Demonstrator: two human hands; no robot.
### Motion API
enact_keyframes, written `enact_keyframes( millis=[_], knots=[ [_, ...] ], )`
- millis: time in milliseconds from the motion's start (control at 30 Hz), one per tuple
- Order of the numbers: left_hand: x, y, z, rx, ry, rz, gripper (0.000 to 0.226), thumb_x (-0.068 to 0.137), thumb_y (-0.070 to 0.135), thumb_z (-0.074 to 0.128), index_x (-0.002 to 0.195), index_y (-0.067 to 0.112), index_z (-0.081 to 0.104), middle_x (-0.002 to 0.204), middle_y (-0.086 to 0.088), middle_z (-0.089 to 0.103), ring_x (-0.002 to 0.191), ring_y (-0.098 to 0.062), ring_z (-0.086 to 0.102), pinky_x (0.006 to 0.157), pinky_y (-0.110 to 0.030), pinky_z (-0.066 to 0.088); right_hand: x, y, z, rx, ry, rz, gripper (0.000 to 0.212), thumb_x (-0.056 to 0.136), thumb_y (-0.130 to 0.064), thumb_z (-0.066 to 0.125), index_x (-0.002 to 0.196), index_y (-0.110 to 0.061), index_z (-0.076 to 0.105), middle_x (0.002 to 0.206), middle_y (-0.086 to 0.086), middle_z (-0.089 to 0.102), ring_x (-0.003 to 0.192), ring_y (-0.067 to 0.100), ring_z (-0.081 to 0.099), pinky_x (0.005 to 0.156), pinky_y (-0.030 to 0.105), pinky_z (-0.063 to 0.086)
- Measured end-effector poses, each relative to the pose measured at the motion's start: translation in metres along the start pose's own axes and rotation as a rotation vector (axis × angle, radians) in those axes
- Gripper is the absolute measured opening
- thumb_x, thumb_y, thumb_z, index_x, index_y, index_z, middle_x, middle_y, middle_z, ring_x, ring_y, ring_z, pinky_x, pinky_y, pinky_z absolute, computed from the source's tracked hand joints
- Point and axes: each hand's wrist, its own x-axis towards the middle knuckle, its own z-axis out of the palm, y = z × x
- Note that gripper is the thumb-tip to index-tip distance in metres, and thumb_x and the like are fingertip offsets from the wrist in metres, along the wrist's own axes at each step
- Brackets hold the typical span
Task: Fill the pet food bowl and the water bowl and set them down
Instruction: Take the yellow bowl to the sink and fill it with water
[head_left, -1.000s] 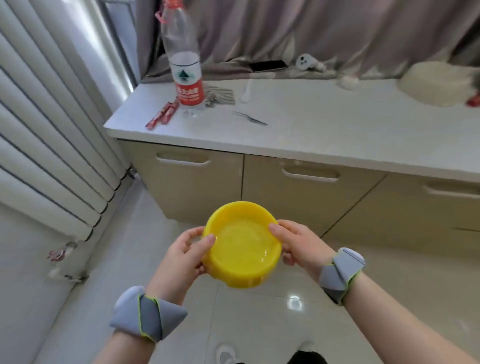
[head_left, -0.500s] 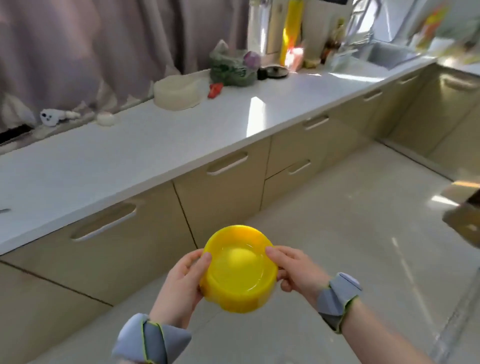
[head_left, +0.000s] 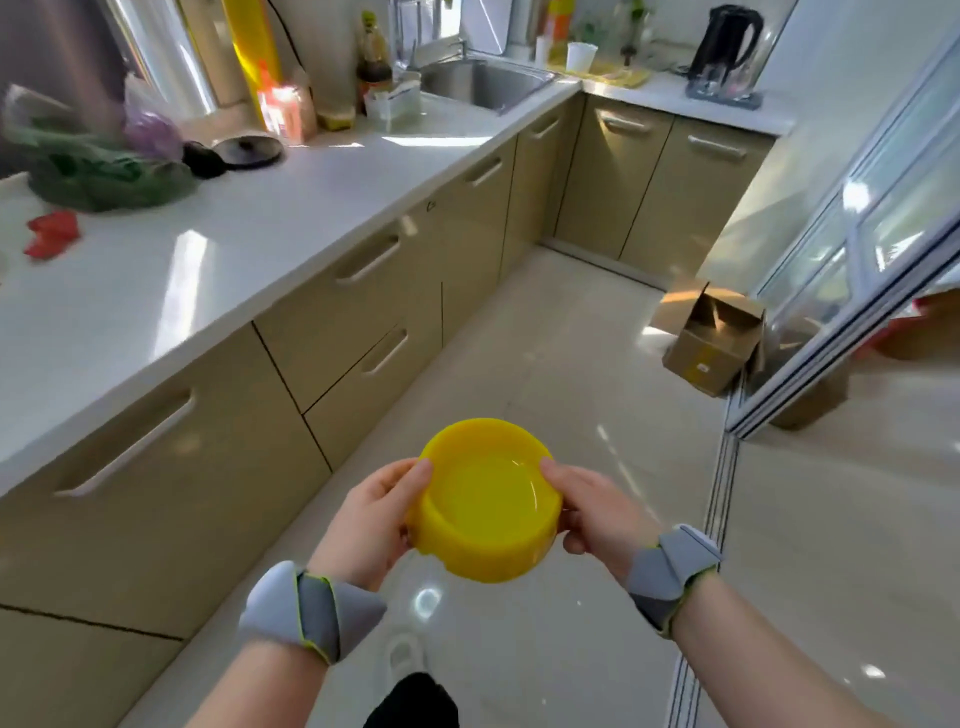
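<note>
A round yellow plastic pet bowl (head_left: 485, 501) with clear water in it is held level in front of me, above the tiled floor. My left hand (head_left: 371, 519) grips its left side, thumb on the rim and fingers curled under the wall. Holding the right side the same way is my right hand (head_left: 589, 512). Both wrists wear grey bands. No second bowl is in view.
A long white counter (head_left: 218, 244) over beige cabinets runs along my left to a steel sink (head_left: 483, 83) at the corner. A black kettle (head_left: 727, 47) stands at the back right. An open cardboard box (head_left: 711, 338) sits on the floor by a sliding glass door (head_left: 852, 291).
My view has swung to the right along the counter, from the water bottle end toward the sink and the glass door. Both hands kept the same hold on the bowl.
</note>
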Motion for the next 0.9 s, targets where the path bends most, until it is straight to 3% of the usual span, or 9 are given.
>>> enact_keyframes(
  millis=[167,267,400,467,700,833,900],
  knots=[
    [0.098,0.035,0.034,0.051,-0.067,-0.019,0.020,0.090,0.026,0.049,0.100,0.012,0.059,0.077,-0.008,0.060,0.065,-0.020,0.056,0.051,-0.023,0.051,0.072,-0.031,-0.027,0.069,0.065,-0.009,0.031,0.093,-0.036,0.047,0.069,-0.018,0.054,0.057,-0.001,0.030,0.046,0.011,0.033,0.042,0.021,0.017],
    [0.171,0.072,0.054,0.073,-0.113,-0.009,0.023,0.089,0.027,0.049,0.104,0.012,0.059,0.085,-0.010,0.062,0.072,-0.023,0.058,0.061,-0.031,0.052,0.134,-0.071,-0.048,0.099,0.104,-0.029,0.031,0.093,-0.036,0.046,0.069,-0.019,0.055,0.058,0.000,0.032,0.049,0.012,0.033,0.046,0.024,0.018],
    [0.255,0.128,0.081,0.117,-0.182,-0.011,0.013,0.090,0.026,0.048,0.091,0.019,0.059,0.081,-0.007,0.062,0.069,-0.020,0.058,0.059,-0.028,0.052,0.207,-0.132,-0.075,0.111,0.141,-0.026,0.030,0.092,-0.038,0.046,0.073,-0.017,0.055,0.061,0.001,0.033,0.053,0.014,0.034,0.048,0.025,0.022],
    [0.294,0.156,0.096,0.139,-0.204,-0.001,0.014,0.090,0.026,0.049,0.094,0.018,0.059,0.080,-0.006,0.061,0.068,-0.019,0.057,0.058,-0.027,0.052,0.240,-0.161,-0.089,0.121,0.160,-0.034,0.030,0.092,-0.037,0.046,0.072,-0.017,0.054,0.061,0.002,0.034,0.054,0.015,0.035,0.049,0.025,0.024],
    [0.429,0.237,0.155,0.247,-0.186,0.041,0.015,0.090,0.029,0.051,0.097,0.018,0.059,0.075,-0.003,0.058,0.065,-0.019,0.053,0.061,-0.029,0.048,0.347,-0.258,-0.149,-0.012,0.219,-0.093,0.025,0.089,-0.042,0.050,0.081,-0.021,0.061,0.070,0.003,0.053,0.063,0.017,0.051,0.060,0.029,0.044],
    [0.504,0.268,0.179,0.294,-0.170,0.093,0.023,0.089,0.030,0.051,0.104,0.016,0.059,0.086,-0.005,0.061,0.074,-0.021,0.057,0.063,-0.031,0.051,0.415,-0.303,-0.180,0.025,0.175,-0.108,0.022,0.090,-0.035,0.051,0.083,-0.016,0.061,0.067,0.004,0.050,0.058,0.016,0.051,0.058,0.025,0.046],
    [0.551,0.286,0.197,0.308,-0.138,0.120,0.024,0.089,0.033,0.051,0.105,0.017,0.059,0.092,-0.007,0.061,0.081,-0.026,0.058,0.073,-0.040,0.053,0.463,-0.332,-0.199,0.020,0.156,-0.118,0.022,0.091,-0.035,0.051,0.083,-0.016,0.059,0.067,0.003,0.048,0.058,0.015,0.049,0.056,0.024,0.046]
  ],
)
